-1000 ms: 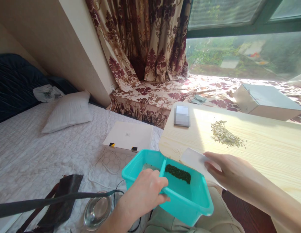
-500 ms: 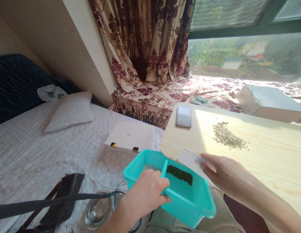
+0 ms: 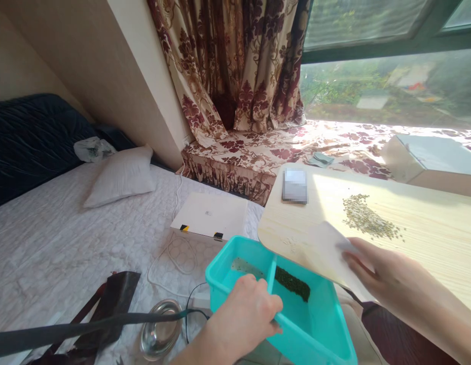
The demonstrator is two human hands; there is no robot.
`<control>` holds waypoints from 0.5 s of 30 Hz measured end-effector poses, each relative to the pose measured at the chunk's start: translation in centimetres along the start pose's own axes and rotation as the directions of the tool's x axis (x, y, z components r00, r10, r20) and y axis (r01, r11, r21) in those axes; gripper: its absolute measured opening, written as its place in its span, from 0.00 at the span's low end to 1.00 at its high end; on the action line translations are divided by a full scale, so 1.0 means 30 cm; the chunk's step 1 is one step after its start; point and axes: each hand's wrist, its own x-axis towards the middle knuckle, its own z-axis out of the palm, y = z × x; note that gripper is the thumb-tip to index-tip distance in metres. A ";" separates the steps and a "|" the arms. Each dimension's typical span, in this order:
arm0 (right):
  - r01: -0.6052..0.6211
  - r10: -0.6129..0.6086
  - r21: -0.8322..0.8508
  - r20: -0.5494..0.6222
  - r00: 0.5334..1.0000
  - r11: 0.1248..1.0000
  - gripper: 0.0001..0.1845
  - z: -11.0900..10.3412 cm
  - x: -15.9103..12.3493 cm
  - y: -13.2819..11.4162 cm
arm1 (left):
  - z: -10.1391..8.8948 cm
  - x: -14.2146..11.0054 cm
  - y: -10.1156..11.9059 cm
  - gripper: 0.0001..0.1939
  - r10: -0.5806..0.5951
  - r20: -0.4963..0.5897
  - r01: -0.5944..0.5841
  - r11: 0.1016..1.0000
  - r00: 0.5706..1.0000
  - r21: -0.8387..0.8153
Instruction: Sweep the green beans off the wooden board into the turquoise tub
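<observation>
A turquoise two-compartment bin (image 3: 315,332) is below the table's near left corner. My left hand (image 3: 248,314) is closed on its near rim by the divider. Dark green grains (image 3: 292,284) lie in a strip along the far side of the right compartment. A thin scatter of pale grains (image 3: 246,266) is in the left compartment, partly hidden by my left hand. My right hand (image 3: 383,268) pinches a thin white card (image 3: 336,253), which is tilted over the table edge. Beyond the card, a loose pile of small greenish-beige grains (image 3: 368,218) is spread on the table.
The light wood table (image 3: 440,228) carries a blurred grey rectangular object (image 3: 295,186). A white box (image 3: 208,213), cables and an oval metal bowl (image 3: 161,327) are on the bed. A dark strap (image 3: 86,324) crosses the lower left. Another box (image 3: 433,157) stands on the window ledge.
My right hand has drawn the white card rightward, from over the bin to over the table edge. The whole view has shifted slightly; my left hand keeps its grip on the bin.
</observation>
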 end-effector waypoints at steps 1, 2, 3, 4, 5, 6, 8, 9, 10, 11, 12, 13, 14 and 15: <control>-0.035 0.035 -0.029 0.003 0.999 0.999 0.11 -0.005 0.005 0.024 | 0.014 0.015 0.018 0.14 0.031 0.008 -0.032 0.999 0.999 0.008; -0.053 0.053 -0.056 -0.003 0.999 0.997 0.10 -0.007 0.011 0.042 | 0.030 0.032 0.036 0.14 0.085 0.006 -0.085 0.996 0.996 0.038; -0.063 0.062 -0.075 -0.012 0.998 0.995 0.10 -0.005 0.018 0.051 | 0.046 0.050 0.053 0.14 0.149 -0.016 -0.148 0.987 0.989 0.061; -0.068 0.068 -0.093 -0.006 0.998 0.993 0.10 0.000 0.025 0.050 | 0.062 0.067 0.069 0.13 0.215 -0.016 -0.214 0.974 0.976 0.077; -0.096 0.094 -0.122 -0.026 0.995 0.988 0.10 0.005 0.032 0.041 | 0.075 0.083 0.083 0.11 0.263 0.003 -0.262 0.960 0.965 0.098; -0.095 0.096 -0.134 -0.002 0.995 0.986 0.10 0.010 0.039 0.025 | 0.086 0.098 0.097 0.09 0.300 0.000 -0.298 0.947 0.954 0.119; -0.068 0.071 -0.153 0.016 0.997 0.986 0.10 0.018 0.054 -0.024 | 0.099 0.120 0.119 0.07 0.357 0.011 -0.355 0.923 0.934 0.146; -0.038 0.041 -0.153 0.021 0.999 0.987 0.11 0.022 0.060 -0.052 | 0.102 0.129 0.128 0.07 0.381 0.017 -0.379 0.913 0.924 0.151; -0.013 0.013 -0.157 0.004 1.000 0.988 0.11 0.025 0.066 -0.081 | 0.103 0.135 0.135 0.06 0.399 0.021 -0.398 0.905 0.917 0.151; 0.021 -0.022 -0.152 -0.006 1.000 0.988 0.10 0.029 0.070 -0.109 | 0.104 0.139 0.140 0.06 0.413 0.023 -0.412 0.899 0.910 0.149; 0.053 -0.056 -0.147 -0.021 0.998 0.988 0.10 0.035 0.071 -0.136 | 0.104 0.141 0.143 0.07 0.420 0.019 -0.418 0.897 0.907 0.147; 0.087 -0.092 -0.140 -0.032 0.995 0.986 0.10 0.042 0.070 -0.161 | 0.105 0.142 0.145 0.07 0.421 0.006 -0.417 0.897 0.907 0.146; 0.126 -0.132 -0.131 -0.038 0.991 0.983 0.10 0.049 0.066 -0.183 | 0.106 0.142 0.147 0.08 0.416 -0.009 -0.410 0.901 0.910 0.144; 0.170 -0.176 -0.119 -0.039 0.984 0.978 0.10 0.057 0.060 -0.204 | 0.106 0.140 0.148 0.08 0.404 -0.017 -0.397 0.907 0.915 0.140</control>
